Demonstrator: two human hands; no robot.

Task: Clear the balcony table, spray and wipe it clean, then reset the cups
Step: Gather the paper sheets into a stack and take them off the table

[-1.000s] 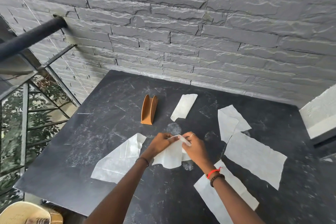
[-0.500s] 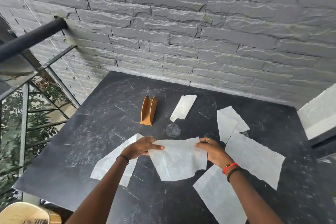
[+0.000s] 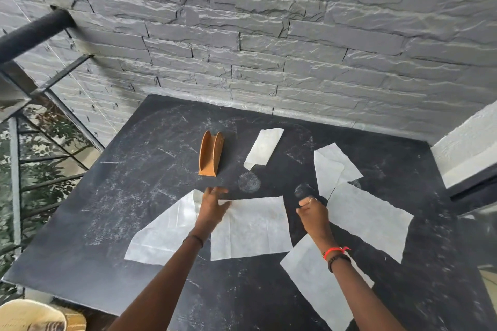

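Several white paper napkins lie flat on the black scratched table (image 3: 113, 223). One unfolded napkin (image 3: 252, 228) lies in the middle near the front, between my hands. My left hand (image 3: 213, 205) hovers with fingers spread at that napkin's top left corner, over the edge of another napkin (image 3: 164, 234). My right hand (image 3: 313, 212) is loosely curled just right of the middle napkin, holding nothing. More napkins lie at the right (image 3: 371, 217), front right (image 3: 312, 277), back right (image 3: 333, 164) and back centre (image 3: 265, 148). An orange napkin holder (image 3: 211, 153) stands empty. No cups are in view.
A grey stone wall (image 3: 269, 48) runs along the table's far edge. A black metal railing (image 3: 32, 32) with greenery behind it stands on the left. A white ledge (image 3: 468, 148) is at the right. A pale woven seat (image 3: 35, 316) shows at the bottom left.
Both hands unfolded a crumpled napkin, spread it and laid it flat on the table. They have now let go of it and drawn apart.
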